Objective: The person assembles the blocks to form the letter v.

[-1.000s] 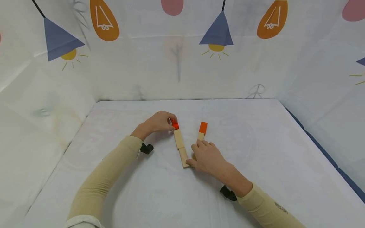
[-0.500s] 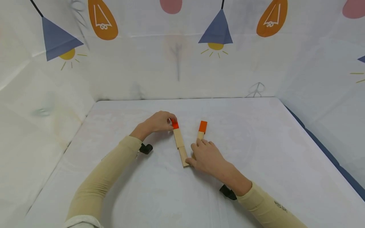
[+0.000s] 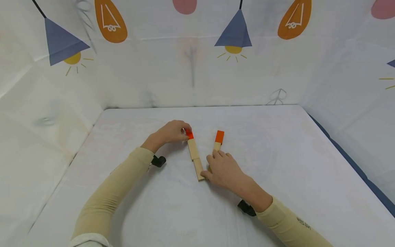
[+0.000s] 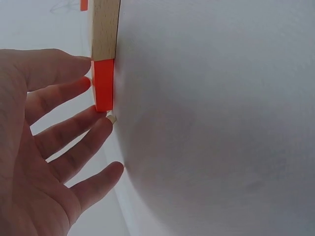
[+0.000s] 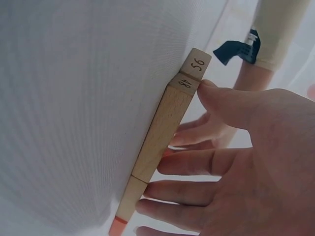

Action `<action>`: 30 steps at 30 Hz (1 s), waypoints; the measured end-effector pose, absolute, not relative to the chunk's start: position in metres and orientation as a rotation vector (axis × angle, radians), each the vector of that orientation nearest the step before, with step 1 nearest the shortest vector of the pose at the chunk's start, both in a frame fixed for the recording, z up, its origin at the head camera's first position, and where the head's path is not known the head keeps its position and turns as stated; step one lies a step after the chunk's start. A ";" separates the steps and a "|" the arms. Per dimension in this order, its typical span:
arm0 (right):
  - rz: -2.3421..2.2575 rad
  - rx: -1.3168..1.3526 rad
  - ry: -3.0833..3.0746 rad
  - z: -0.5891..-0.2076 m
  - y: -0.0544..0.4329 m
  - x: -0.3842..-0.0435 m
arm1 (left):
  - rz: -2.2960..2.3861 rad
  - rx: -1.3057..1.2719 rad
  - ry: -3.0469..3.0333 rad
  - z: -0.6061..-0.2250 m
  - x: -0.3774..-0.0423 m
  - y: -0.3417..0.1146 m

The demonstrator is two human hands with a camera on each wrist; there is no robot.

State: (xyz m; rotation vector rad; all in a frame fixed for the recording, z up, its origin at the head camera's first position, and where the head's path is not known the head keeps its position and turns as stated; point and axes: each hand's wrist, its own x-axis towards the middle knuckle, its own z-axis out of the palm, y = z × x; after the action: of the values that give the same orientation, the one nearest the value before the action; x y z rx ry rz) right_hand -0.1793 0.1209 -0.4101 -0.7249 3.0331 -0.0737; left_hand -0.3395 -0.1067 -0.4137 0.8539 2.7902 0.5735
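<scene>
In the head view my left hand [image 3: 174, 131] holds a red-orange block [image 3: 190, 134] at the far end of the left row of wooden blocks [image 3: 193, 150]. Its thumb and fingertips touch that block [image 4: 103, 86] in the left wrist view, the lower fingers spread. My right hand [image 3: 224, 171] lies over the right row, which ends in another orange block [image 3: 219, 137]. Seen from the right wrist, its fingers rest along a long wooden block [image 5: 160, 132], the thumb at the corner where two numbered block ends meet. The two rows form a V with its point nearest me.
A white cloth covers the table [image 3: 172, 212]. Behind it hangs a white sheet [image 3: 139, 75] printed with lamps and bulbs. Each wrist carries a small black camera mount [image 3: 158, 161].
Hands and block rows hold nearly the same places. The left fingers shift slightly at the red-orange block, and the head view tilts a little.
</scene>
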 end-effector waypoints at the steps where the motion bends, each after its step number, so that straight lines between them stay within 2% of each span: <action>1: -0.069 -0.725 3.035 -0.410 0.121 -0.179 | 0.570 0.855 2.792 -0.414 -0.340 -0.107; 30: -0.074 -0.743 3.023 -0.410 0.123 -0.181 | 0.612 0.850 2.815 -0.419 -0.337 -0.109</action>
State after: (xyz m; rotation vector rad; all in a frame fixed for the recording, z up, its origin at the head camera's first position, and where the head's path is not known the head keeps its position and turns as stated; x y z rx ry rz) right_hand -0.1815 0.1226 -0.4096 -0.7427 3.0234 -0.0741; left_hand -0.3374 -0.1086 -0.4194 0.8496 2.8153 0.6123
